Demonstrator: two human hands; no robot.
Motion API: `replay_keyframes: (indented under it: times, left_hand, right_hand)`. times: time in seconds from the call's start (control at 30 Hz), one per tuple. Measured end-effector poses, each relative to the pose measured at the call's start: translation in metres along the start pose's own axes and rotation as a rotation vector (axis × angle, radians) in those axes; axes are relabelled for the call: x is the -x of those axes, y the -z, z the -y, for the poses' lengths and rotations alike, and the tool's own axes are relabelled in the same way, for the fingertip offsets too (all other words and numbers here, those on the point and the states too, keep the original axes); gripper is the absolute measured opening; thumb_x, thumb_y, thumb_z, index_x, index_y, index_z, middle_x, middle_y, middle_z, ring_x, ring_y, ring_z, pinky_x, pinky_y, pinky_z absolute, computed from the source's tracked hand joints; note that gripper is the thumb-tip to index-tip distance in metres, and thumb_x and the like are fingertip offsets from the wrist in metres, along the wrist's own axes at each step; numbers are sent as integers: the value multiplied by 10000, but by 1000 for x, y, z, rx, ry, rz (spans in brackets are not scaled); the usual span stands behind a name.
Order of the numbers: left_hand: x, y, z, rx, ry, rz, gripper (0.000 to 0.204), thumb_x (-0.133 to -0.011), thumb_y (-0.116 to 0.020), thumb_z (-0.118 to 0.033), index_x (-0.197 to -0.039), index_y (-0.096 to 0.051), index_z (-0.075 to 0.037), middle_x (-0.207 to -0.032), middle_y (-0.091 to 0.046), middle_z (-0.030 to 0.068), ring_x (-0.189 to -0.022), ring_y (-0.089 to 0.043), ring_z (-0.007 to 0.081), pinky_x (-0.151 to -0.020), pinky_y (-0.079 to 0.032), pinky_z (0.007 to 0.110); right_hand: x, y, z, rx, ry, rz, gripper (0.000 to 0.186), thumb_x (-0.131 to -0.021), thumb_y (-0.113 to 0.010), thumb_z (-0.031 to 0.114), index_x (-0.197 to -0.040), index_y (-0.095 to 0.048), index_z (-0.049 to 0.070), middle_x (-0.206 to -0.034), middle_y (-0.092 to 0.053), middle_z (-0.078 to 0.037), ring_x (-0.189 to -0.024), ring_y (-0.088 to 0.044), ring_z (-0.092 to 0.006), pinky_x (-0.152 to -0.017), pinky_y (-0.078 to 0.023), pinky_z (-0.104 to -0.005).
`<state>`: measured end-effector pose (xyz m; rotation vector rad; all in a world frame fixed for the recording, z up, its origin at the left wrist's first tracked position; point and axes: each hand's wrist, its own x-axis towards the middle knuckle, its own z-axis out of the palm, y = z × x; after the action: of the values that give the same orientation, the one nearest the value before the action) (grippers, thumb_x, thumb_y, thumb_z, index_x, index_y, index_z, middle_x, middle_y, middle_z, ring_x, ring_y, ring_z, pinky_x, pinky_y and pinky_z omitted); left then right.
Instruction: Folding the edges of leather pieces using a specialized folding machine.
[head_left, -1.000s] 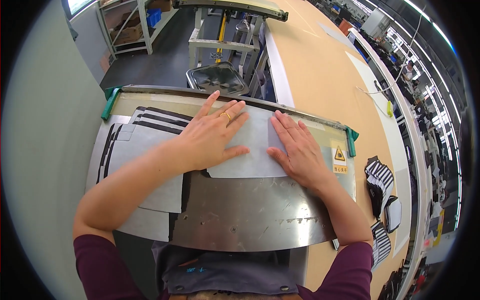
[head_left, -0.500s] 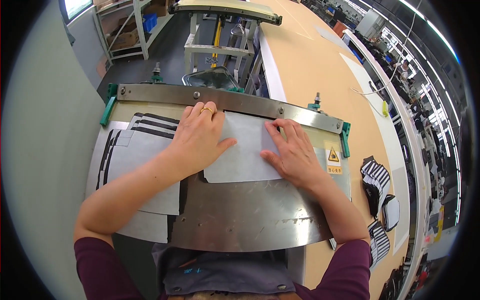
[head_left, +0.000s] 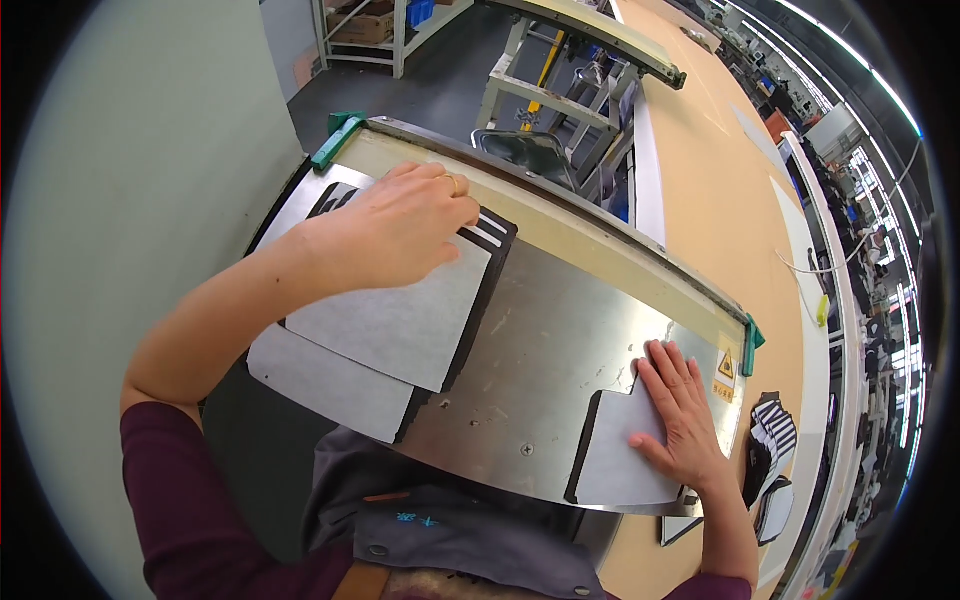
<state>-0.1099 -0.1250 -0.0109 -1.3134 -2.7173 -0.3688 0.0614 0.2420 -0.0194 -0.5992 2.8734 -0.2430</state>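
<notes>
Bent fingers bring my left hand (head_left: 415, 225) over the upper part of a stack of light grey sheet panels (head_left: 390, 325) with black edges. Its thumb stands apart from the fingers, and a ring shows on one finger; whether the fingertips touch the top panel is hard to tell. My right hand (head_left: 680, 420) lies flat, fingers stretched, on a single light grey panel (head_left: 615, 455) with a black edge and a notched corner. That panel rests at the right front of a shiny metal plate (head_left: 540, 340), beside a warning sticker (head_left: 726, 368).
A long metal bar (head_left: 540, 200) runs along the plate's far edge, with green end pieces (head_left: 338, 142) at both ends. A tan table (head_left: 700, 150) stretches along the right, carrying bundles of black-and-white pieces (head_left: 772, 440). A pale wall (head_left: 180, 150) stands close on the left.
My view has turned. The right hand and the single panel have moved from beside the bar to the plate's right front. My left hand has left that panel and is over the stack.
</notes>
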Motion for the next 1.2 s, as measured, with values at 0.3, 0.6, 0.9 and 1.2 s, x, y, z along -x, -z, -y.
replay_keyframes:
  times: [0.3,0.6,0.9,1.2]
  left_hand:
    - [-14,11,4,404,159,106,152,-861,-690,-119,-953,-589,-52,-952,-608,74,-1011,-540,251,-911,-422,374]
    - [-80,-21,-60,271,-111,-232,243,-842,-710,-131,-1031,-586,-41,-1131,-600,115,-1134,-539,296,-978,-400,411]
    - [-63,-60,-61,49,-145,2,630,-946,-589,-449,-1400,-468,-28,-1513,-404,185,-1426,-346,323,-1177,-215,504]
    - [-68,-70,-64,-49,-122,-71,736,-947,-557,-520,-1420,-423,28,-1523,-384,203,-1439,-338,312,-1208,-74,522]
  right_hand:
    - [-61,13,28,-410,193,-361,640,-858,-753,235,-1412,-474,81,-1426,-503,-150,-1313,-494,-315,-1058,-413,-427]
    - [-107,12,10,-843,-237,-410,685,-885,-697,104,-1474,-351,63,-863,-678,-46,-758,-621,-160,-722,-478,-278]
    - [-89,-1,-13,67,31,-561,579,-900,-663,228,-1425,-468,80,-1480,-446,-122,-1336,-446,-314,-1086,-359,-471]
    - [-92,-8,-23,21,-19,-330,616,-1003,-498,407,-1480,-386,33,-1586,-307,-136,-1468,-282,-299,-1193,-215,-479]
